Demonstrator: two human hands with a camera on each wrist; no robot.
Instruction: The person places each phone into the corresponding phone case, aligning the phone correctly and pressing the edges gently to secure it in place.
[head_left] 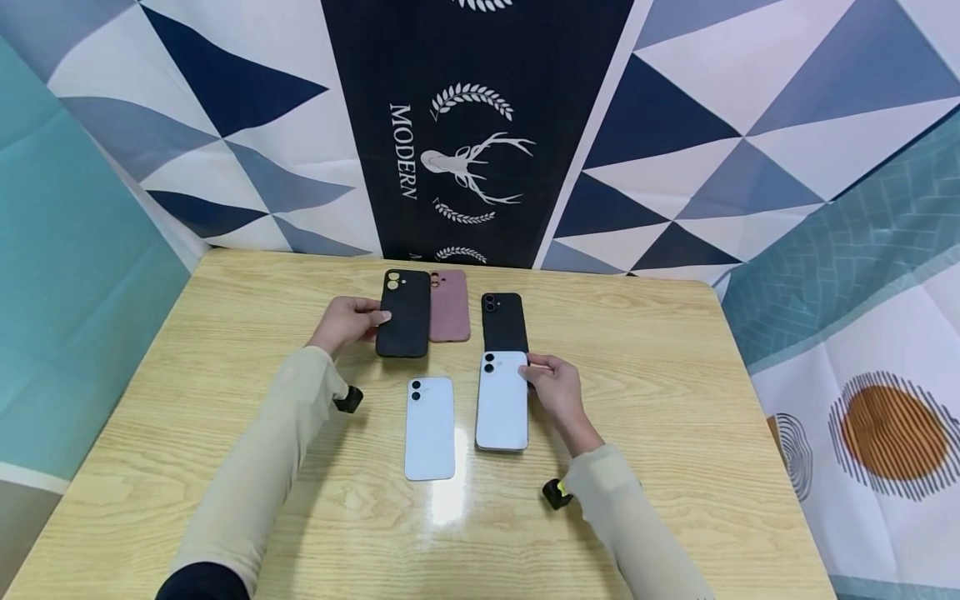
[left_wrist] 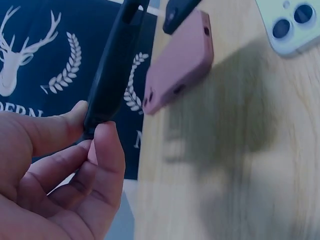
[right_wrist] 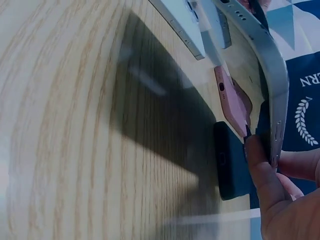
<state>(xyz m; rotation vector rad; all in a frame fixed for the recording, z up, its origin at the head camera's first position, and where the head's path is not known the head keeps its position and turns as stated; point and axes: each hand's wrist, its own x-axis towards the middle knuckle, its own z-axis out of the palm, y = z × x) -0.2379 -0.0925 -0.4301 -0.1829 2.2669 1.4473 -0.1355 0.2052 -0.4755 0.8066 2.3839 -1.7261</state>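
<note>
My left hand [head_left: 345,323] pinches a black phone case [head_left: 404,323] by its left edge; table wood shows through its camera holes. In the left wrist view the case [left_wrist: 111,70] is edge-on, raised off the table, between thumb and fingers. My right hand [head_left: 558,388] grips a white phone [head_left: 502,408] by its right edge. The right wrist view shows this phone [right_wrist: 278,90] lifted and side-on, its shadow below. Behind it lies a black phone-shaped piece [head_left: 504,321] with two camera rings, its lower end hidden by the white phone.
A pink phone case [head_left: 450,308] lies beside the held black case, partly covered by it in the head view. Another white phone [head_left: 430,429] lies back up on the wooden table [head_left: 637,358] between the hands. A patterned cloth [head_left: 285,125] hangs behind the table.
</note>
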